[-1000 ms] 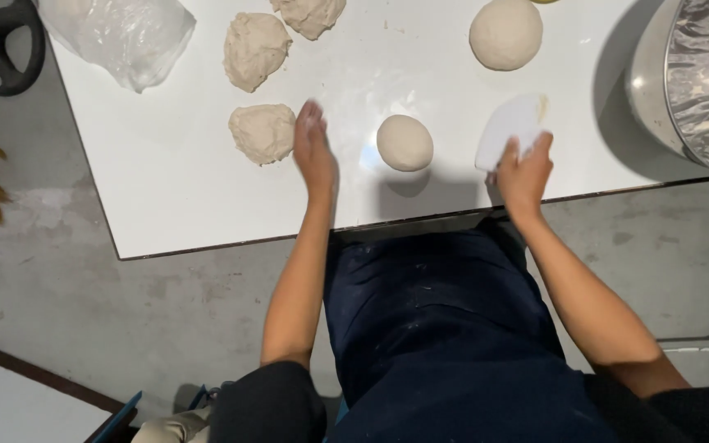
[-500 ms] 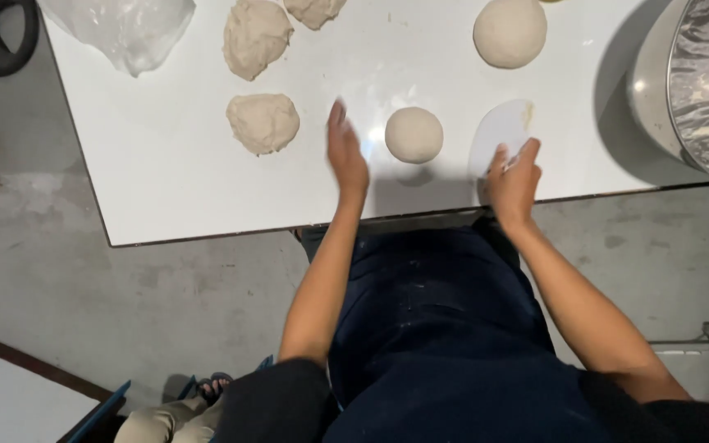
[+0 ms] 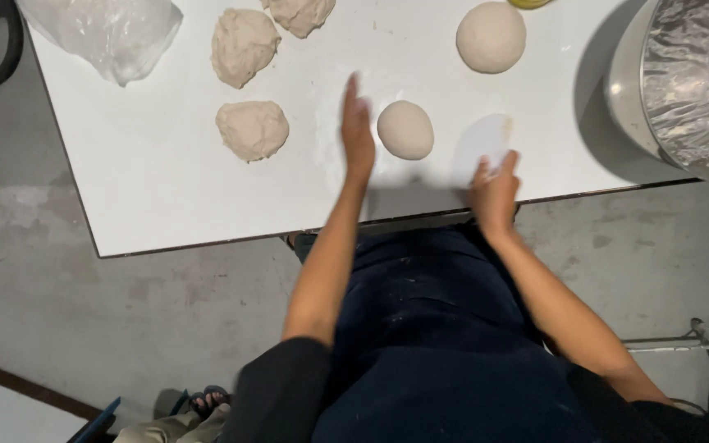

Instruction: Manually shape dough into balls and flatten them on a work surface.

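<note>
Dough ball (image 3: 404, 130) sits on the white counter (image 3: 166, 180), just right of the left hand (image 3: 357, 127), open and flat, fingers straight. Right hand (image 3: 494, 190) grips a white scraper (image 3: 481, 141) near the edge. Rough lump (image 3: 252, 130) lies left; steel bowl (image 3: 683, 82) far right.

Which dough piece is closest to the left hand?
The small smooth oval ball, just right of the left hand. The other smooth ball sits farther back; the three rough lumps lie to the left and back.
</note>
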